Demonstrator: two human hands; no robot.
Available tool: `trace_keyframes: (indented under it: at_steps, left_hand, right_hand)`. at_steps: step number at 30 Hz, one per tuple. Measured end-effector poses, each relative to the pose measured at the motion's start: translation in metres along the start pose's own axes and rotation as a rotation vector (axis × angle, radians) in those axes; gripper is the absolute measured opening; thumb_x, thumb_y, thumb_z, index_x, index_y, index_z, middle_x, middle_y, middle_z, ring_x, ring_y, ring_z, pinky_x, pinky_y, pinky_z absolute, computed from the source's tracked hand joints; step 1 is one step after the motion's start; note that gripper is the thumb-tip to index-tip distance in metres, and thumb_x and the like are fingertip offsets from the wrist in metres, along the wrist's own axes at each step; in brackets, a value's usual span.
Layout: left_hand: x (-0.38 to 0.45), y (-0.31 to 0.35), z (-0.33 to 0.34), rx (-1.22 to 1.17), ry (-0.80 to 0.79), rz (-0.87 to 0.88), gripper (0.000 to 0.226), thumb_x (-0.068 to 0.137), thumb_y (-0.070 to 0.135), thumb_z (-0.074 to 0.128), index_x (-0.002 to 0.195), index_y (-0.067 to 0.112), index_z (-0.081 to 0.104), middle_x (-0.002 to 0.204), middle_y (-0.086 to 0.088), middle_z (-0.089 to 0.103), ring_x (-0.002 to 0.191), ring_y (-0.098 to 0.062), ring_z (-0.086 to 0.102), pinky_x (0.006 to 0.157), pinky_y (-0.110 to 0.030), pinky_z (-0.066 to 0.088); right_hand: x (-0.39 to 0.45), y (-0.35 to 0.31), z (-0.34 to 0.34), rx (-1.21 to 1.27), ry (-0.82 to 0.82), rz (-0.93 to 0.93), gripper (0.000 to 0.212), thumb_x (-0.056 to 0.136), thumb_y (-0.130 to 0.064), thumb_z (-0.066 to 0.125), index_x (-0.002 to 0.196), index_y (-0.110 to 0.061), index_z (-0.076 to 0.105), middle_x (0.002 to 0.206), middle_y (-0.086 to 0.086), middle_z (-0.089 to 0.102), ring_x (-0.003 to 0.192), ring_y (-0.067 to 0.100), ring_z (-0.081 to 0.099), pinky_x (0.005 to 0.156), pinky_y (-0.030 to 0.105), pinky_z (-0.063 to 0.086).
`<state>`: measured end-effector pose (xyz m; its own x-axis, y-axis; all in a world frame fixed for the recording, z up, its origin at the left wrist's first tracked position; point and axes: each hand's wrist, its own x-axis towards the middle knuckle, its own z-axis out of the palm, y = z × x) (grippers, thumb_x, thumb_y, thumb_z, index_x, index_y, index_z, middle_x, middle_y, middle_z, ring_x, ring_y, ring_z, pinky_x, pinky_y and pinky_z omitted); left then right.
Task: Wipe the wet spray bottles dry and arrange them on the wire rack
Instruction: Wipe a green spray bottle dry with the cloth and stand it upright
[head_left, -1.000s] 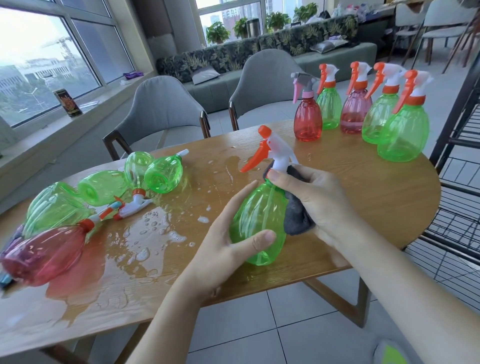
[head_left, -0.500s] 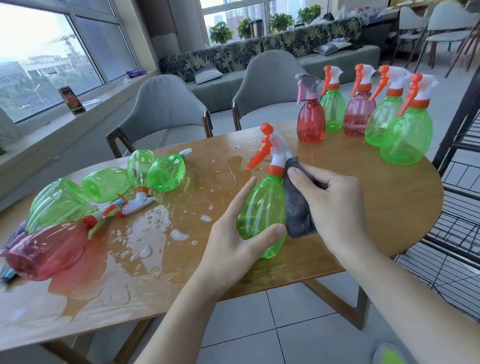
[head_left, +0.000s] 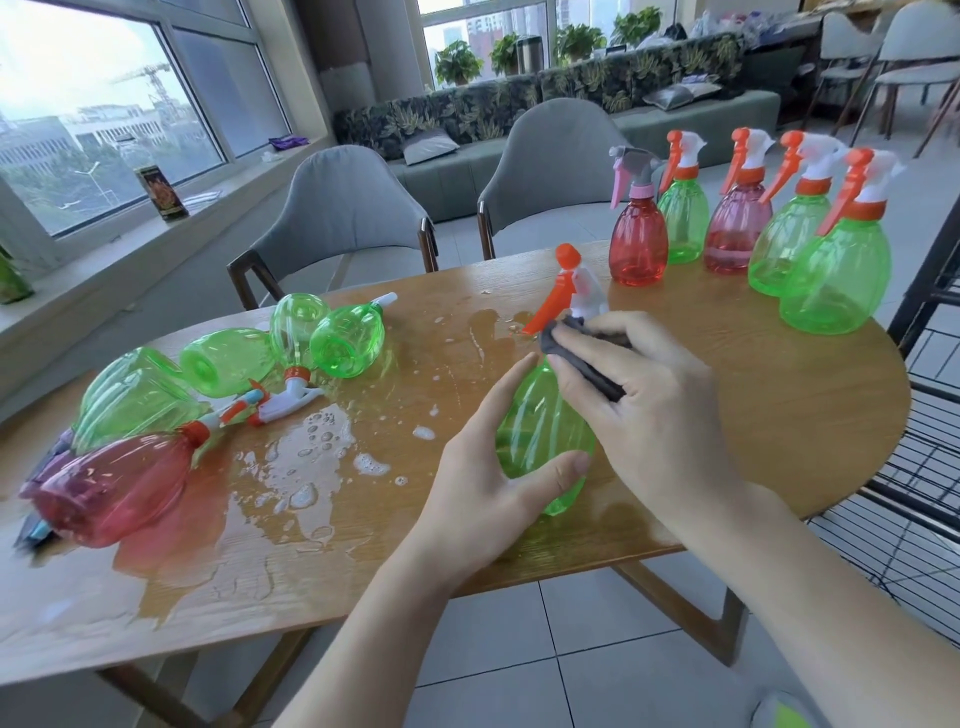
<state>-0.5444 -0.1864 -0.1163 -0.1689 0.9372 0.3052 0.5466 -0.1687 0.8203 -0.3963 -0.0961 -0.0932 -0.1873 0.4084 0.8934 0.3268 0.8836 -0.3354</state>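
No legible text or labels.

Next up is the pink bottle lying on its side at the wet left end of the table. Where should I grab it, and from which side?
Take the pink bottle round its narrow neck by the orange collar, coming from above. The neck points toward table centre, is thin enough for a full grip, and the wide belly looks wet and slippery. Green bottles crowd its far side, so avoid approaching from there.

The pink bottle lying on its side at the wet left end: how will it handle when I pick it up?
The pink bottle looks empty, so probably light. It lies in pooled water, so likely slippery. Its rounded body may roll if nudged.
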Motion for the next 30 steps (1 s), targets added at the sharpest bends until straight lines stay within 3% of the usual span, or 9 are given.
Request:
trace_keyframes:
  at_steps: [5, 9, 11, 13, 15, 20, 23, 25, 30]
  left_hand:
    - [0.0, -0.002, -0.001, -0.006, -0.003, -0.009, 0.081, 0.091, 0.033, 0.085, 0.155, 0.05, 0.037, 0.14, 0.046, 0.052, 0.136, 0.025, 0.04, 0.101, 0.003, 0.031]
    - [-0.001, 0.001, -0.003, -0.072, -0.015, -0.047, 0.074, 0.09, 0.033, 0.083, 0.148, 0.053, 0.042, 0.128, 0.057, 0.052, 0.128, 0.029, 0.044, 0.095, 0.005, 0.035]
    - [-0.001, 0.001, -0.005, -0.098, 0.0, -0.046, 0.075, 0.088, 0.041, 0.087, 0.149, 0.054, 0.046, 0.139, 0.046, 0.055, 0.133, 0.02, 0.047, 0.104, -0.006, 0.041]
    - [-0.002, 0.0, -0.007, -0.125, 0.014, -0.064, 0.077, 0.084, 0.05, 0.085, 0.15, 0.057, 0.047, 0.147, 0.034, 0.056, 0.139, 0.009, 0.05, 0.114, -0.027, 0.044]
    - [-0.003, 0.001, -0.009, -0.13, 0.014, -0.073, 0.077, 0.081, 0.052, 0.081, 0.149, 0.058, 0.047, 0.147, 0.032, 0.056, 0.138, 0.008, 0.05, 0.115, -0.034, 0.044]
    - [-0.002, 0.003, -0.007, -0.13, 0.005, -0.06, 0.076, 0.079, 0.05, 0.08, 0.148, 0.058, 0.048, 0.14, 0.039, 0.057, 0.13, 0.014, 0.054, 0.102, -0.017, 0.046]
    - [-0.002, 0.006, -0.003, -0.139, -0.033, -0.05, 0.072, 0.082, 0.044, 0.079, 0.147, 0.054, 0.05, 0.135, 0.037, 0.061, 0.126, 0.011, 0.059, 0.096, -0.015, 0.05]
    - [-0.004, 0.008, -0.001, -0.117, -0.052, -0.027, 0.071, 0.085, 0.039, 0.08, 0.148, 0.048, 0.051, 0.133, 0.035, 0.064, 0.124, 0.009, 0.061, 0.095, -0.012, 0.051]
    - [-0.007, 0.013, 0.001, -0.039, -0.075, 0.028, 0.071, 0.092, 0.029, 0.083, 0.153, 0.04, 0.047, 0.134, 0.036, 0.063, 0.126, 0.009, 0.061, 0.096, -0.006, 0.045]
  right_hand:
    - [0.008, 0.004, -0.003, 0.045, -0.167, 0.021, 0.024, 0.093, -0.008, 0.075, 0.116, -0.007, 0.078, 0.105, 0.007, 0.064, 0.094, 0.006, 0.055, 0.091, 0.004, 0.039]
    - [0.009, 0.014, -0.018, 0.113, -0.218, -0.034, 0.026, 0.089, -0.004, 0.078, 0.114, -0.008, 0.079, 0.103, 0.007, 0.067, 0.094, 0.009, 0.061, 0.087, 0.008, 0.045]
    - [0.005, 0.024, -0.023, 0.082, -0.19, -0.028, 0.025, 0.088, -0.004, 0.079, 0.113, -0.008, 0.08, 0.103, 0.007, 0.068, 0.092, 0.009, 0.061, 0.085, 0.01, 0.047]
    - [0.0, 0.038, -0.025, 0.021, -0.187, 0.008, 0.025, 0.086, -0.002, 0.08, 0.11, -0.009, 0.081, 0.101, 0.007, 0.069, 0.09, 0.008, 0.061, 0.084, 0.008, 0.047]
    - [-0.004, 0.049, -0.028, -0.018, -0.186, 0.066, 0.027, 0.083, 0.0, 0.082, 0.108, -0.01, 0.081, 0.099, 0.007, 0.07, 0.087, 0.006, 0.059, 0.082, 0.006, 0.045]
    - [0.005, 0.04, -0.038, 0.02, -0.007, 0.065, 0.023, 0.09, -0.008, 0.076, 0.114, -0.007, 0.079, 0.105, 0.008, 0.071, 0.091, 0.008, 0.064, 0.084, 0.008, 0.045]
    - [0.015, 0.029, -0.036, 0.028, 0.046, 0.052, 0.033, 0.094, -0.009, 0.072, 0.127, -0.004, 0.07, 0.111, 0.007, 0.069, 0.1, 0.011, 0.063, 0.088, 0.015, 0.048]
    - [0.021, 0.026, -0.032, 0.025, 0.092, 0.08, 0.038, 0.096, -0.012, 0.072, 0.132, -0.002, 0.065, 0.114, 0.006, 0.068, 0.103, 0.006, 0.059, 0.09, 0.011, 0.047]
    - [0.031, 0.022, -0.026, 0.038, 0.227, 0.062, 0.026, 0.097, -0.007, 0.07, 0.122, 0.002, 0.069, 0.114, 0.003, 0.065, 0.108, 0.003, 0.056, 0.097, 0.008, 0.042]
